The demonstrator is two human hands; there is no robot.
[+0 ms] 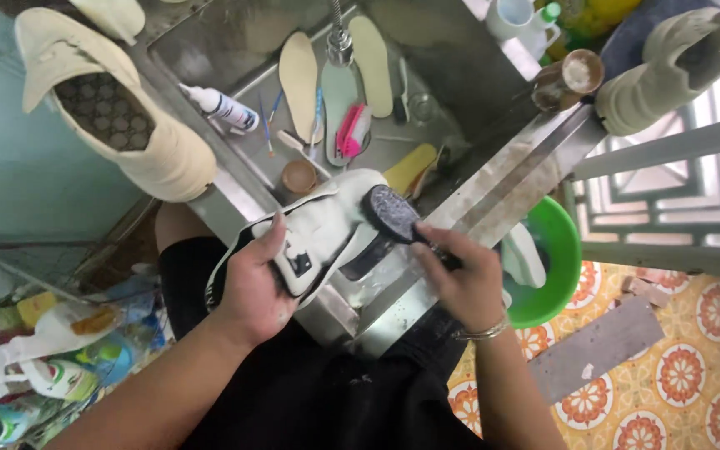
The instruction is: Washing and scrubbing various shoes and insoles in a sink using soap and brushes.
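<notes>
Steel sink sits at the top w/ shoe bits in it, and the white shoe w/ black trim is held over its near edge, right in front of the person. Left hand is wrapped round the shoe's side, fingers curled tight on it. Right hand is closed round the handle of a dark brush, bristles touching the toe end.

To scrub well, I think: keep the shoe still w/ the left hand, push the brush in small strokes, & stay over the sink so drips fall in.

Shoe looks soft, bent a bit, pale w/ a dark patch on the side.

Round it: flat insoles, a pink brush & a white squeeze bottle in the sink. A cream shoe hangs at left. A green bowl is on the tiled floor at right.
</notes>
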